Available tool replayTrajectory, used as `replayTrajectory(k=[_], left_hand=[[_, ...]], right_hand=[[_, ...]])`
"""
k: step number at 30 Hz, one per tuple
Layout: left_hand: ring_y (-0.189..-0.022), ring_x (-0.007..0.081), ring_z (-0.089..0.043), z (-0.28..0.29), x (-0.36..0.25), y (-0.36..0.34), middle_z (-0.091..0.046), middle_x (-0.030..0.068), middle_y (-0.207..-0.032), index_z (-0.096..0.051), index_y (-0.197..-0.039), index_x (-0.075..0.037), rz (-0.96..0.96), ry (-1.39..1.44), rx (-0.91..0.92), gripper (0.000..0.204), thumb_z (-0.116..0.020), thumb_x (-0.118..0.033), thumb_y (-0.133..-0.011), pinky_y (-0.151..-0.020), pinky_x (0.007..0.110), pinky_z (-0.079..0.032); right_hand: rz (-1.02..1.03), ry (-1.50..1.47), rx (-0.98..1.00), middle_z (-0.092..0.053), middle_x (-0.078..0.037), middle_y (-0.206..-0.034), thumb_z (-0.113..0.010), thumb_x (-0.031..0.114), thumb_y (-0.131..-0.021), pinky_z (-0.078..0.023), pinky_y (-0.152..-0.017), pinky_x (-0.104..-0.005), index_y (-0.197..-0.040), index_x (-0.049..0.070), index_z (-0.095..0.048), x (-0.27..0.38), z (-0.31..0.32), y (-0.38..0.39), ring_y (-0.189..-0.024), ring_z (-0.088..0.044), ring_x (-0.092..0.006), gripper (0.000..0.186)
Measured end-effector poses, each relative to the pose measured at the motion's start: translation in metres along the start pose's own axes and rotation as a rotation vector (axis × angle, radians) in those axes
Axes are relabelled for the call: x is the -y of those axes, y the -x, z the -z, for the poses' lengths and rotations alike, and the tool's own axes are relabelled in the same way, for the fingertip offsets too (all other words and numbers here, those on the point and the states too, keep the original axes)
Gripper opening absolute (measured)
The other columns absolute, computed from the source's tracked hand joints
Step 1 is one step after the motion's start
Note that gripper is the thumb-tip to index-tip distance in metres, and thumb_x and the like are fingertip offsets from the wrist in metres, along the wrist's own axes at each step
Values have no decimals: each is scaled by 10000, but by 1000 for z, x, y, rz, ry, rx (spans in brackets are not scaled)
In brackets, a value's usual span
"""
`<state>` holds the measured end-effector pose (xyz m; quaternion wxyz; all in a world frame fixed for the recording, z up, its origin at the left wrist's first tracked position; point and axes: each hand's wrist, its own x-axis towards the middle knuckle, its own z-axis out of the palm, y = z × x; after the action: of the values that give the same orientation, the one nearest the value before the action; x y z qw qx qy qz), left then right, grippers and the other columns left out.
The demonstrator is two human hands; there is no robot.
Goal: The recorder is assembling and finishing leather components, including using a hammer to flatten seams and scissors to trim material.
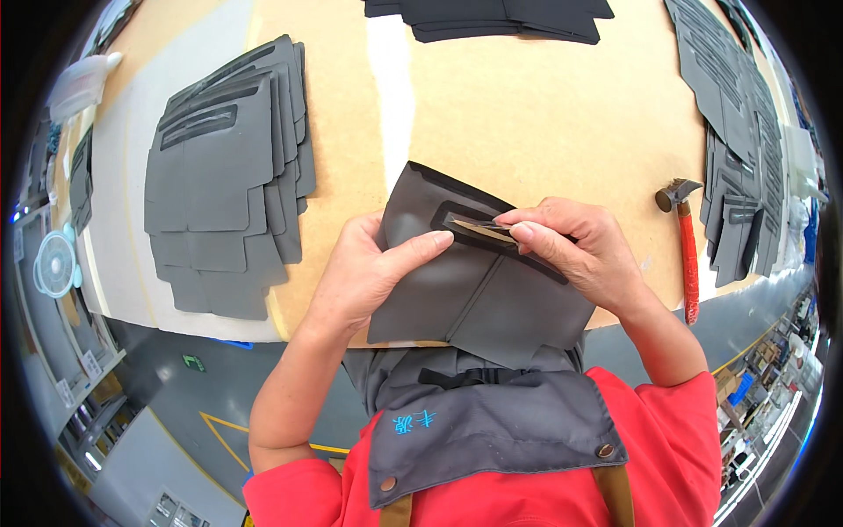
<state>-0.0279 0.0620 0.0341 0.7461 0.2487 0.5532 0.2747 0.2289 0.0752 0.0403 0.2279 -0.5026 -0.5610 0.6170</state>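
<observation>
Grey floor (228, 386) borders tan table (562, 114) beneath 2 hands (356, 274) (587, 250).

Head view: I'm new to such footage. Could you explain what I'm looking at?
No machine here: a person works bare-handed. The picture comes from a wide camera worn on that person's head, looking down, so straight edges bend. The left hand grips a dark grey panel; the fingers of the right hand pinch at its slot, on what is too small to tell. On the tan table lie stacks of similar panels, left and right, with a red-handled hammer beside the right-hand ones.
</observation>
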Motion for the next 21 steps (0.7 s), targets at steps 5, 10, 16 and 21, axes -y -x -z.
replayTrajectory(k=[5,10,16,21], left_hand=[[-852,107,-702,-4,-1,5,-759,85,-994,-740,-1134,39,4,20,25,265,-782,-135,-938,-716,270,-581],[-855,107,-704,-7,-2,9,-758,80,-993,-733,-1137,37,-9,-6,22,255,-772,-125,-945,-714,269,-585],[-847,108,-710,-9,-2,10,-759,85,-993,-723,-1143,41,5,42,33,253,-768,-110,-945,-705,267,-591],[-837,109,-711,-9,-1,10,-758,90,-990,-724,-1137,41,6,50,24,250,-769,-111,-943,-697,269,-592]], right_hand=[[-21,75,33,-676,-17,-812,-689,197,-1024,-450,-677,-252,-1116,11,-787,4,-4,-1,-768,-591,-80,230],[2,42,20,-705,-57,-823,-685,221,-1029,-497,-685,-279,-1107,-19,-777,3,-9,-1,-768,-627,-102,268],[9,15,0,-709,-63,-823,-680,215,-1031,-500,-689,-277,-1095,-22,-779,0,-11,-1,-777,-638,-103,264],[20,28,4,-709,-60,-823,-684,214,-1029,-498,-687,-279,-1086,-24,-780,0,-10,-2,-776,-638,-102,263]])
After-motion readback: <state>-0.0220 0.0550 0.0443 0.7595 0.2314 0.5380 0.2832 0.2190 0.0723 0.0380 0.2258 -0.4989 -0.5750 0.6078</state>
